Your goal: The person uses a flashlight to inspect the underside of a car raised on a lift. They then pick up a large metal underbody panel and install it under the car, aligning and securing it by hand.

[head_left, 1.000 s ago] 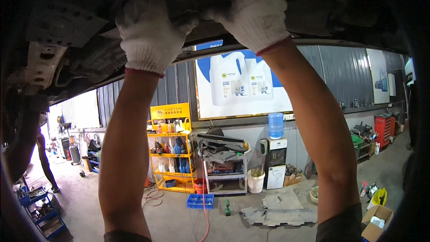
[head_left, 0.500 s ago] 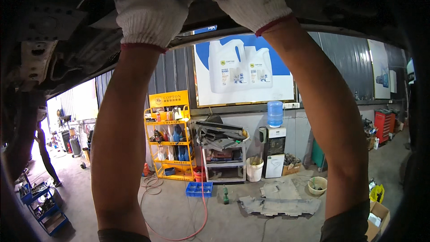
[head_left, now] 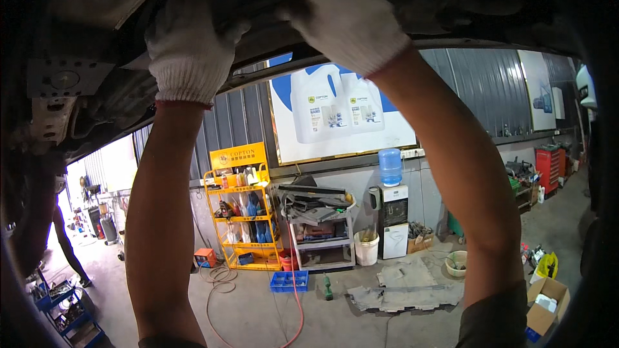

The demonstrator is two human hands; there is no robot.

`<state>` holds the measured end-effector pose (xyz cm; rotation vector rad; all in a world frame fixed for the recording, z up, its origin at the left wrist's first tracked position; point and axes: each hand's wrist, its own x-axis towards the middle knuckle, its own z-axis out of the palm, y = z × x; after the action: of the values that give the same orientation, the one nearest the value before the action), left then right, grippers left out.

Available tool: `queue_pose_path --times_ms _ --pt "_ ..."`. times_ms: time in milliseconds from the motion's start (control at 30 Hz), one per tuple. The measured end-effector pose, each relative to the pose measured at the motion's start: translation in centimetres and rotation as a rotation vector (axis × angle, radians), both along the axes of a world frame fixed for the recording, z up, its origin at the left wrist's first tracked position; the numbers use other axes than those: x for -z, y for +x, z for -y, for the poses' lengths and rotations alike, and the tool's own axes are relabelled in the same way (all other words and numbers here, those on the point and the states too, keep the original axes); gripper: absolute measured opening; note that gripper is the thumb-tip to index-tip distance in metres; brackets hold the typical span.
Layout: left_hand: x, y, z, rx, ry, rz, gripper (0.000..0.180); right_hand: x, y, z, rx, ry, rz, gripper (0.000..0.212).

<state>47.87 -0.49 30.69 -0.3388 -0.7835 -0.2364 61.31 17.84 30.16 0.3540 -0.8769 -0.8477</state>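
You've got both gloved hands up on the car's underside; left hand flat against the dark panel, right hand curled on its edge; panel's overhead, looks only partway seated; can't see any fasteners.

The fingertips of the gloved left hand and right hand vanish into the dark car underbody, so any grip is untellable. A person at far left is half hidden by shadow.
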Motion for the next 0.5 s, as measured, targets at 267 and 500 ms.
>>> queue_pose_path --times_ms 267,500 --pt "1.5 3.3 -2.5 -0.129 0.098 0.220 0.093 5.8 -2.8 -7.3 -0.872 -1.036 0.921 0.058" --pt "0.7 6.2 -3.5 -0.155 -0.068 0.159 0.116 1.6 -6.9 -5.3 -0.792 -0.465 0.602 0.066"
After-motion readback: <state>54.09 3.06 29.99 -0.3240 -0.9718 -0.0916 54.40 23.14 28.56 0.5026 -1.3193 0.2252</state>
